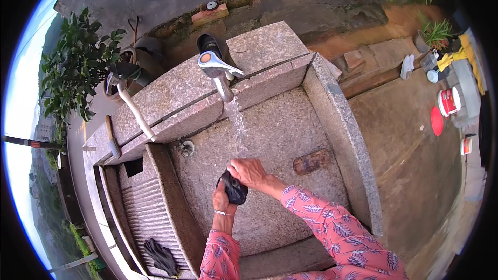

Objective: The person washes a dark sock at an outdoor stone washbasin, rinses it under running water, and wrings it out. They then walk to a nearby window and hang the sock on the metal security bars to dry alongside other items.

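A dark cloth (234,189) is gripped between the left hand (221,199) and right hand (249,172), under water running from the tap (217,67), above the stone sink (290,124).

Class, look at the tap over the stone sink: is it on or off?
On. A stream of water falls from the tap into the sink, above the hands holding a dark object.

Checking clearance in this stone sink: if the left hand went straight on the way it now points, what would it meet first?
The left hand points up toward the tap, and the dark wet item it grips lies directly ahead. Beyond that, probably the falling water; depth is unclear.
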`<state>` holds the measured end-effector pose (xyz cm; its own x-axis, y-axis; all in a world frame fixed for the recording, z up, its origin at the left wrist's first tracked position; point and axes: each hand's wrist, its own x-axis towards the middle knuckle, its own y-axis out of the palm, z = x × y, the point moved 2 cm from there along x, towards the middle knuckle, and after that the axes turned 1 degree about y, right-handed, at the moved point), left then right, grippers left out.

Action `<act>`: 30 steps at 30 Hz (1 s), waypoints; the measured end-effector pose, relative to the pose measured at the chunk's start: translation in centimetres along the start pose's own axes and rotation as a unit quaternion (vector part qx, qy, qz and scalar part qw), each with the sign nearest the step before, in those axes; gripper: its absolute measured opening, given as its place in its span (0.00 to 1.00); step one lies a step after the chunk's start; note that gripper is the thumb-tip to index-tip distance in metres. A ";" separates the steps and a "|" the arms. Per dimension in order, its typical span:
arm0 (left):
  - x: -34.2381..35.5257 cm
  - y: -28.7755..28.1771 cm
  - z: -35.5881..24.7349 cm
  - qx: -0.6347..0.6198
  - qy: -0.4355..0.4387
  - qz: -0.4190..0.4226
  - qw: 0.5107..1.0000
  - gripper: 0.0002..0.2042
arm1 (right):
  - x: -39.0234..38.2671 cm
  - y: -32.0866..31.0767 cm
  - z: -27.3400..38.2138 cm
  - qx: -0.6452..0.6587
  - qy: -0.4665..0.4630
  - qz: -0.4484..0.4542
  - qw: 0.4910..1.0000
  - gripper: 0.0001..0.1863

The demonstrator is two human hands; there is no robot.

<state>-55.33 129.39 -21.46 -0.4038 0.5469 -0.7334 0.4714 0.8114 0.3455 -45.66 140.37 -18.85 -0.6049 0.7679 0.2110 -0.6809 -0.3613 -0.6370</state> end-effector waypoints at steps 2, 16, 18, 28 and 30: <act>-2.2 2.1 -3.6 0.052 0.092 0.087 0.991 0.19 | 1.0 -2.7 -8.3 -0.122 0.152 0.000 0.981 0.11; 6.6 7.4 0.6 0.804 0.294 0.037 0.515 0.30 | 1.6 -3.6 -12.0 -0.215 0.209 0.036 0.953 0.21; 8.1 7.4 0.5 0.824 0.274 0.051 0.493 0.28 | 1.9 -3.6 -12.1 -0.227 0.206 0.047 0.951 0.21; 3.3 2.1 4.6 0.566 0.320 0.026 0.759 0.25 | 2.4 -4.6 -11.3 -0.144 0.228 0.048 0.962 0.21; -1.0 2.4 5.7 0.275 0.022 0.029 0.961 0.22 | 1.1 -4.4 -11.5 -0.127 0.201 -0.006 0.971 0.20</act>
<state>-49.32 129.61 -23.31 -0.3916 0.6063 -0.6922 0.8325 0.5538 0.0141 -38.57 148.94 -24.33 -0.3533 0.9340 -0.0537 -0.5320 -0.2478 -0.8096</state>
